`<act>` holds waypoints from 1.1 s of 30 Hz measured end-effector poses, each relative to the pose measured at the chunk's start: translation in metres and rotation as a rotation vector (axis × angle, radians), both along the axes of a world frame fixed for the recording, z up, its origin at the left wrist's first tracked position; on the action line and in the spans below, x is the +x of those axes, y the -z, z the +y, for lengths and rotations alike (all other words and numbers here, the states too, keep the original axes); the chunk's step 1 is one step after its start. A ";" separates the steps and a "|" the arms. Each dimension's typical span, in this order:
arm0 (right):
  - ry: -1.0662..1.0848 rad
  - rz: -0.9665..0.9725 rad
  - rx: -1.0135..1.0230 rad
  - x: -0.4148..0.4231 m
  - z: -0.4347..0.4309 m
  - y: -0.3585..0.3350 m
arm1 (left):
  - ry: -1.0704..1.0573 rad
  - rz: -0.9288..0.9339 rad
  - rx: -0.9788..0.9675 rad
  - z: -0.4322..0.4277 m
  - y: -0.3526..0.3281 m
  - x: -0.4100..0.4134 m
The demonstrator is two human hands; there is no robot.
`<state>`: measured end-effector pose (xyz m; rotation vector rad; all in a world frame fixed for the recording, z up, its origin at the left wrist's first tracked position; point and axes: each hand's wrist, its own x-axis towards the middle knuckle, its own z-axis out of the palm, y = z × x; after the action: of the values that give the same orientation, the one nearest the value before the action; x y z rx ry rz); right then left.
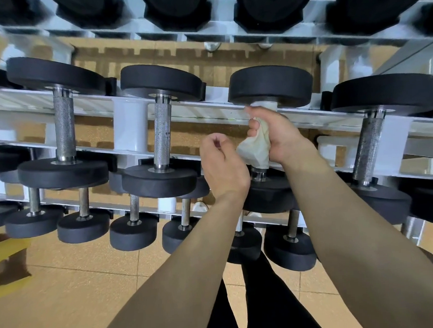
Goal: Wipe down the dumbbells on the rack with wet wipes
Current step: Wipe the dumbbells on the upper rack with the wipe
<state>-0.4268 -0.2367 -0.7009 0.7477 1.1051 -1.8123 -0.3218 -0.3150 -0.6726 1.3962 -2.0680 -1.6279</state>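
One dumbbell (pixel 270 85) in the middle row of the rack (pixel 130 128) is being treated at this moment. Its handle is covered by a white wipe (pixel 256 146), and the right hand (pixel 281 135) is closed around wipe and handle together, the fingers curled fully, so that almost no metal is seen between the two black heads; a loose corner of the wipe hangs out at the left side of the fist. The left hand (pixel 223 166) is held just beside it, a little lower, and no contact with the dumbbell can be seen; its fingers are loosely curled and nothing is seen in them. The step in hand is judged to be the wiping of the handle. For the next move, a twisting and sliding of the grip along the handle is called for, from one collar to the other, and then the wipe should be opened flat so that the round heads can be passed over. The dumbbell to the right (pixel 367 143) and the dumbbell to the left (pixel 162 136) lie with bare rough handles; whether they are clean cannot be told. A lower row of smaller dumbbells (pixel 83 221) is also there, so much work is judged to remain.
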 end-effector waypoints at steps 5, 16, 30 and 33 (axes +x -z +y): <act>0.088 -0.043 -0.325 -0.003 0.009 0.013 | -0.012 0.023 -0.002 0.001 0.005 0.001; -0.282 0.136 -0.100 0.039 0.025 0.018 | -0.015 0.022 -0.025 0.000 0.004 0.000; -0.042 0.005 -0.371 -0.001 0.017 0.017 | 0.004 0.026 0.006 0.001 0.004 0.002; -0.060 -0.078 -0.635 0.001 0.014 0.029 | -0.006 0.028 0.004 0.001 0.004 0.001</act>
<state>-0.4260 -0.2227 -0.7300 0.3922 0.4421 -1.9095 -0.3208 -0.3135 -0.6769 1.3707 -2.0450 -1.6403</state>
